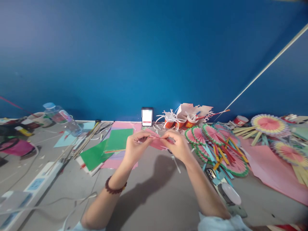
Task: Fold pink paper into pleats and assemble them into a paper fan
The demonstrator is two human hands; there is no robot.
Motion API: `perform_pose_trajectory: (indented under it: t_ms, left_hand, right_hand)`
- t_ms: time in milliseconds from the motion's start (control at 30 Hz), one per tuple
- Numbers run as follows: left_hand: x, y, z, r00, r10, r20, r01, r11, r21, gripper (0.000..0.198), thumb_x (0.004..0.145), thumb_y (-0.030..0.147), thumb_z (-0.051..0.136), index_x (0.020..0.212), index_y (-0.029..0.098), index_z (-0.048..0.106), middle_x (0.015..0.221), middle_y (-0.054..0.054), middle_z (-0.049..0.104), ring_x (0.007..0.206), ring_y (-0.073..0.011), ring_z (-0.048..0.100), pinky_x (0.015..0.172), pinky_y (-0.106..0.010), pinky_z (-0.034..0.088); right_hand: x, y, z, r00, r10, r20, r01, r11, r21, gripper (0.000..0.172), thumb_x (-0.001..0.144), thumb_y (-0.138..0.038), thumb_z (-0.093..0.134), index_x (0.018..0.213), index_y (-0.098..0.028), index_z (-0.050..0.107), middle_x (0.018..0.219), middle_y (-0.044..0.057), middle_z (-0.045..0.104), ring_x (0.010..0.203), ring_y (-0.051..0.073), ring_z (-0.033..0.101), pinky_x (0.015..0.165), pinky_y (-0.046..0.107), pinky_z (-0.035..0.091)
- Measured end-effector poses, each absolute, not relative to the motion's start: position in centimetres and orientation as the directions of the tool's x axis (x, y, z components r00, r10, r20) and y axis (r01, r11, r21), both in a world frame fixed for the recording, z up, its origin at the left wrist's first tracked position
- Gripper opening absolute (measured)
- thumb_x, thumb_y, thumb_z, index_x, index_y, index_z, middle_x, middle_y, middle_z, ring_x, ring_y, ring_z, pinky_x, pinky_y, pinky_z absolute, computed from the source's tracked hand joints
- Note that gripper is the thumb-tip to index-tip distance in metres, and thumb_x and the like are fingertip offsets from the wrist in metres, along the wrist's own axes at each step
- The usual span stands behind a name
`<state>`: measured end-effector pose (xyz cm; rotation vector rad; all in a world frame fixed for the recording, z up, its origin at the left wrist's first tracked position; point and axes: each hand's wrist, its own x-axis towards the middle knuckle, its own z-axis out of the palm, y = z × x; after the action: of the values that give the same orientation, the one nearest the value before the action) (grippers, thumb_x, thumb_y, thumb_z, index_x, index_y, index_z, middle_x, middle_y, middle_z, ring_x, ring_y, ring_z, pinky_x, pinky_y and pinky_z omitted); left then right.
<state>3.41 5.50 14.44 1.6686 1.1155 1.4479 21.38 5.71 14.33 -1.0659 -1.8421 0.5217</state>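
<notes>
Both hands are raised over the grey table (154, 192) and pinch the same pleated pink paper (157, 141). My left hand (135, 148), with a dark bead bracelet (114, 188) on the wrist, grips its left end. My right hand (177, 146) grips the right end, fingers curled over the folds. The paper is held a little above the table, close to a stack of green (119, 140) and pink sheets lying to the left.
Finished pink-and-green paper fans (216, 141) lie to the right, with more fans (269, 124) and a large pink sheet (274, 170) further right. Red cups (180, 122) and a phone (147, 116) stand by the blue wall. A water bottle (61, 118), sticks and a power strip (36, 184) are at left.
</notes>
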Motion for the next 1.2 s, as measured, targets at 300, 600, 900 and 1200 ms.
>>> perform_pose_trajectory:
  t_ms: [300, 600, 900, 1200]
  left_hand:
    - [3.5, 4.2, 14.6, 0.124, 0.829, 0.546, 0.320, -0.554, 0.769, 0.014, 0.082, 0.020, 0.061, 0.083, 0.021, 0.074, 0.078, -0.004, 0.069, 0.073, -0.0153, 0.062, 0.061, -0.024, 0.049]
    - [3.3, 3.3, 15.3, 0.104, 0.778, 0.619, 0.473, -0.587, 0.657, 0.014, 0.079, 0.039, 0.068, 0.081, 0.025, 0.069, 0.071, 0.002, 0.070, 0.067, -0.0155, 0.059, 0.076, -0.033, 0.046]
    - [3.2, 3.1, 15.6, 0.183, 0.693, 0.697, 0.528, -0.667, 0.525, 0.010, 0.085, 0.027, 0.061, 0.077, 0.026, 0.067, 0.077, 0.002, 0.073, 0.073, -0.0157, 0.064, 0.081, -0.035, 0.041]
    - [3.4, 2.8, 15.9, 0.236, 0.650, 0.722, 0.565, -0.696, 0.443, 0.014, 0.083, 0.021, 0.063, 0.097, 0.022, 0.062, 0.081, 0.001, 0.071, 0.072, -0.0148, 0.061, 0.078, -0.032, 0.041]
  right_hand:
    - [21.1, 5.9, 13.8, -0.291, 0.796, 0.530, 0.385, 0.605, -0.697, 0.009, 0.081, -0.016, 0.061, 0.082, -0.023, 0.066, 0.088, 0.004, 0.069, 0.086, 0.019, 0.063, 0.080, 0.033, 0.049]
    - [21.0, 5.4, 14.1, -0.257, 0.768, 0.586, 0.310, 0.640, -0.703, 0.012, 0.084, -0.024, 0.061, 0.073, -0.022, 0.065, 0.077, 0.004, 0.067, 0.071, 0.016, 0.061, 0.060, 0.028, 0.047]
    - [20.6, 5.1, 14.4, -0.284, 0.778, 0.561, 0.314, 0.628, -0.712, 0.006, 0.083, -0.025, 0.062, 0.084, -0.023, 0.068, 0.084, 0.004, 0.069, 0.075, 0.017, 0.061, 0.066, 0.029, 0.049]
    - [20.3, 4.7, 14.5, -0.207, 0.727, 0.655, 0.338, 0.681, -0.649, 0.013, 0.076, -0.008, 0.060, 0.078, -0.021, 0.063, 0.074, 0.001, 0.066, 0.066, 0.014, 0.059, 0.062, 0.026, 0.048]
